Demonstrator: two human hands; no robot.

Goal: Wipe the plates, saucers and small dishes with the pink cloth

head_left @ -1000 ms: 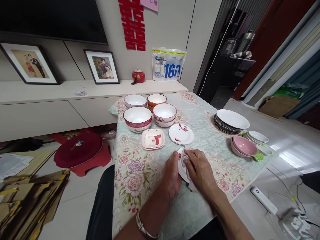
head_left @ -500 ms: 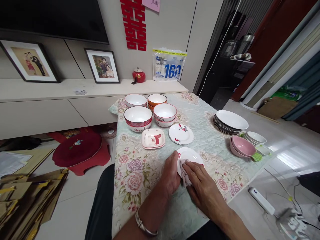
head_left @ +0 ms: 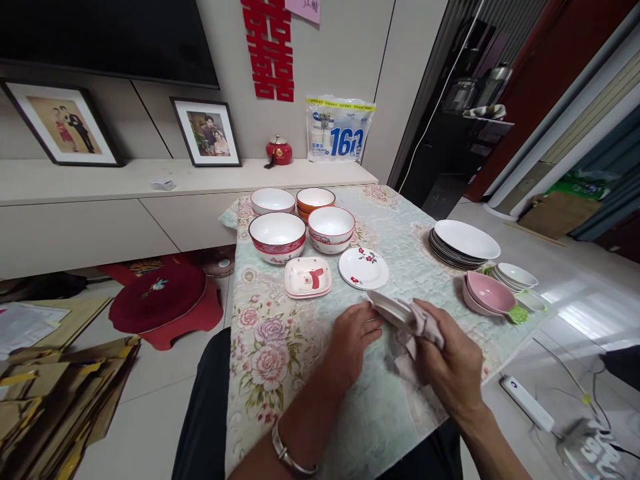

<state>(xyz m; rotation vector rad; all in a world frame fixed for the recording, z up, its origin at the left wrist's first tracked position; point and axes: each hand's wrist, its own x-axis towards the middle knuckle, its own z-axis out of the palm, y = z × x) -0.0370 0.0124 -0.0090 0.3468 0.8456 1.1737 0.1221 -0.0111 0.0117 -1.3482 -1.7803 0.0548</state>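
A small white plate (head_left: 393,311) is tipped steeply above the table, seen nearly edge-on. My right hand (head_left: 453,353) grips its right side through a crumpled pale cloth (head_left: 425,327), part of which hangs below the plate. At the plate's left rim is my left hand (head_left: 353,340), its fingers bent against the edge; the thumb is hard to make out. Just beyond lies a short stack of white plates with red flowers (head_left: 364,268). Left of that stack sits a rectangular dish with a red picture (head_left: 307,277).
Stacked bowls (head_left: 277,237) stand at the table's far left. Along the right are a stack of large plates (head_left: 467,240), pink bowls (head_left: 487,293) and small white bowls (head_left: 517,275). A red stool (head_left: 160,300) and flattened cardboard (head_left: 65,393) are on the floor at left; a power strip (head_left: 527,403) lies at right.
The plate has gone from face-up to steeply tilted, nearly edge-on. My right hand has moved right with the cloth, from the plate's face to its right rim.
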